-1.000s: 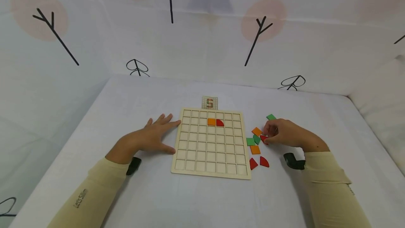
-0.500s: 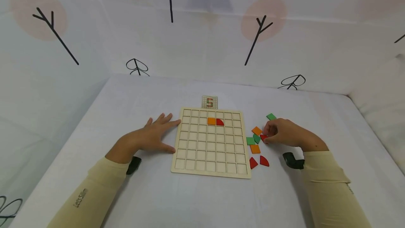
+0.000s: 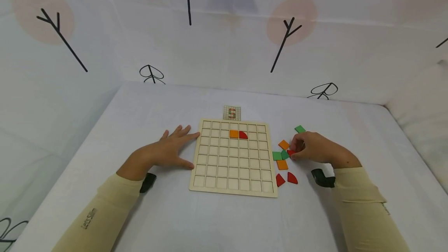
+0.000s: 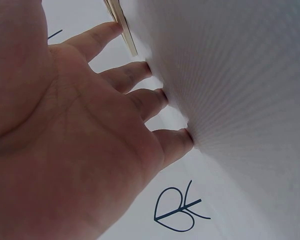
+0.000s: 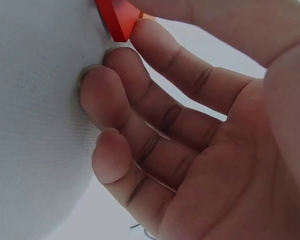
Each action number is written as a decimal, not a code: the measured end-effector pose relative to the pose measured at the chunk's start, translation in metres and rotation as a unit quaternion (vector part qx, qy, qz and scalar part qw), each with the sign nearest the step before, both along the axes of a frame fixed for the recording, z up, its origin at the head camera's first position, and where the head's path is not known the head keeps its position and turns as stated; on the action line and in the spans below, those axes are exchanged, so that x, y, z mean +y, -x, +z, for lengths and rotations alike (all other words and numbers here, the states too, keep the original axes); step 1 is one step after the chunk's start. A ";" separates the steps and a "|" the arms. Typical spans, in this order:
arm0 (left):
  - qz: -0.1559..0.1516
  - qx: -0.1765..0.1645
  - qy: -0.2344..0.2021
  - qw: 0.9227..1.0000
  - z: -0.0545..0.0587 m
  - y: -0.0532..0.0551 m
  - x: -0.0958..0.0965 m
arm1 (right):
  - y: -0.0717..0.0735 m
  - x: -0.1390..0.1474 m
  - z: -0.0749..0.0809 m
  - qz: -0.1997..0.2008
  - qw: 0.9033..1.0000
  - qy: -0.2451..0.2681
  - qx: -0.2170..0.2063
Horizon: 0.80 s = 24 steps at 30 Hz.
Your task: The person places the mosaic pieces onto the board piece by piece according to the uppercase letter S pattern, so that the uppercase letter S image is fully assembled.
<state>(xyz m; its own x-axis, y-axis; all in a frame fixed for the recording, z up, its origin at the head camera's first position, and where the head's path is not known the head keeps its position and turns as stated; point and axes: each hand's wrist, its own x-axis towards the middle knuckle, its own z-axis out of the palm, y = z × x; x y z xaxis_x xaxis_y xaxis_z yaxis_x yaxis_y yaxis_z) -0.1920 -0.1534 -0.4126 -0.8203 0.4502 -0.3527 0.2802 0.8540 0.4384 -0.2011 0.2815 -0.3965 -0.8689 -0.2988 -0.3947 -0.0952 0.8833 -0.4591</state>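
Observation:
A pale wooden grid board [image 3: 227, 182] lies on the white table, with an orange square tile [image 3: 234, 134] and a red quarter-circle tile [image 3: 243, 135] side by side in its second row. My left hand [image 3: 164, 151] is spread flat at the board's left edge, index finger and thumb touching it; its other fingertips rest on the cloth [image 4: 270, 125]. To the right of the board, my right hand [image 3: 315, 149] pinches another red quarter-circle tile [image 5: 115, 22] between thumb and index finger, low at the table. That tile's point is close against a small green tile [image 3: 285, 154].
Around the right hand lie orange square tiles [image 3: 284, 145], a green square tile [image 3: 277, 156] beside the board, and another green one [image 3: 300, 129] farther back. Two red quarter-circle tiles [image 3: 292, 178] lie nearer. A small pattern card [image 3: 232, 113] touches the board's far edge.
My right hand has slid slightly left with the red quarter-circle tile, and the small green tile beside it has shifted and turned a little. My left hand and the board stay put.

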 end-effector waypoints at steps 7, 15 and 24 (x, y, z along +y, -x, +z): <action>-0.001 0.002 0.000 1.000 0.001 -0.001 0.000 | -0.002 -0.002 0.001 0.003 1.000 0.002 0.003; -0.002 0.003 -0.002 1.000 0.002 -0.001 0.000 | -0.002 -0.003 0.001 0.005 1.000 0.007 -0.001; 0.001 -0.002 0.001 1.000 0.001 0.000 0.001 | -0.001 -0.001 0.001 0.007 1.000 0.009 -0.012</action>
<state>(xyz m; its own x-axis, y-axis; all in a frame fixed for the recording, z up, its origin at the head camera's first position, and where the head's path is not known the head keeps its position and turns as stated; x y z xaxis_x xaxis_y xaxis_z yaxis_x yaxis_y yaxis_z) -0.1916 -0.1522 -0.4115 -0.8196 0.4485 -0.3565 0.2770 0.8549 0.4386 -0.2002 0.2807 -0.3950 -0.8551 -0.3173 -0.4101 -0.0956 0.8739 -0.4767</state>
